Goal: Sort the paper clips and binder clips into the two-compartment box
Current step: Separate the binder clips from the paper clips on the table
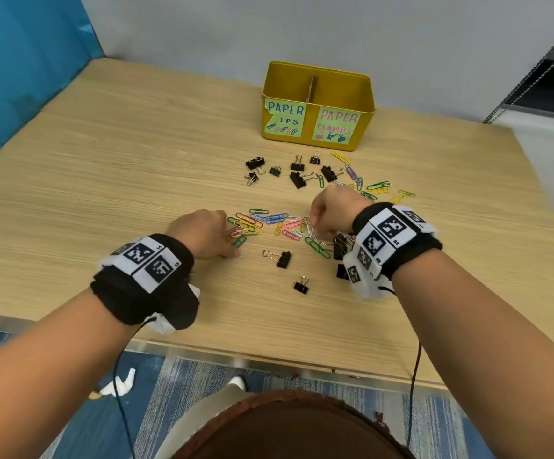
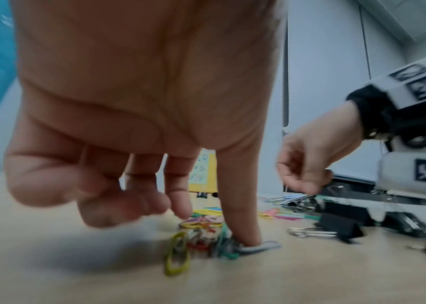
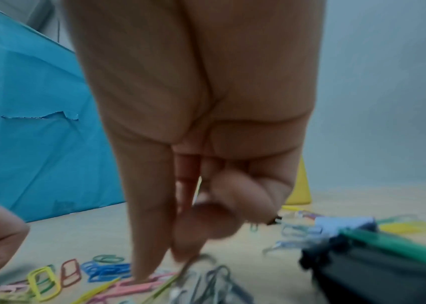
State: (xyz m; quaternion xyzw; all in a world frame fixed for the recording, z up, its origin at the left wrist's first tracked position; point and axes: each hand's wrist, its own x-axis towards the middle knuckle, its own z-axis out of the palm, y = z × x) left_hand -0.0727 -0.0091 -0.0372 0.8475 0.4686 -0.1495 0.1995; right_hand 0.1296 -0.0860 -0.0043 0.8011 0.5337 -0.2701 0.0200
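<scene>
- Step in hand, as I judge it: gathering paper clips (image 1: 270, 225) from the loose pile on the table (image 1: 103, 180); nothing looks sorted yet, though the inside of the box (image 1: 318, 104) is mostly hidden.
- The left hand (image 1: 202, 233) is down at the pile's left edge. In the left wrist view its thumb is straight and presses a grey clip (image 2: 258, 246) onto the table, the other fingers loosely curled above and holding nothing.
- The right hand (image 1: 333, 212) is at the pile's right edge, fingers curled down, thumb and fingertips close together over pink and silver clips. Whether it has one pinched I cannot tell: the right wrist view is blurred.
- Next move calls for a fine pinch, or sliding clips together to lift several, then a carry to the far left compartment, labelled for paper clips.
- Paper clips are thin wire loops in many colours, lying flat and overlapping, some tangled; a second scatter lies right of centre.
- Binder clips (image 1: 283, 258) are black with silver handles: a group near the box, a few near the right wrist.
- The box is yellow, at the table's far side, split by a divider, its right label reading "paper clamps".
</scene>
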